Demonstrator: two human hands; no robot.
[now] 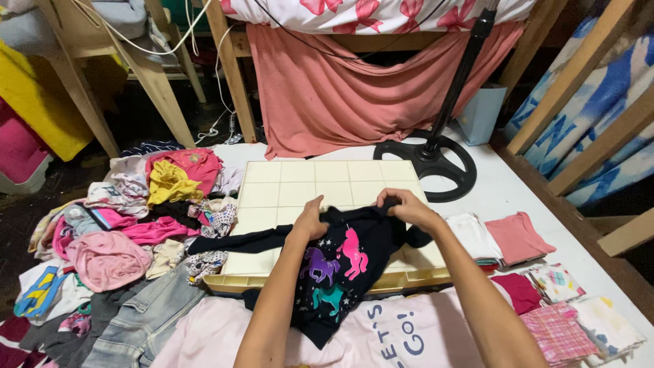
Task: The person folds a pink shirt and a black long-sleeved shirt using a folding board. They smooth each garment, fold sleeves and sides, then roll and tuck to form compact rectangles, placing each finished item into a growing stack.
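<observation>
A black long-sleeved shirt (340, 272) with pink, purple and teal unicorn prints lies across a cream square-gridded board (286, 187). My left hand (310, 219) grips the shirt's top edge near the left shoulder. My right hand (407, 208) pinches the shirt's top edge on the right side. One black sleeve stretches out to the left over the board. The shirt's lower part hangs over the board's near edge onto a pale pink garment (381, 334) with dark lettering.
A heap of unfolded clothes (129, 218) and jeans (139, 320) lies to the left. Folded stacks (518, 238) sit to the right on a white surface. A black fan stand (432, 157) rises behind the board. Wooden bed frames and a pink hanging sheet (340, 88) close off the back.
</observation>
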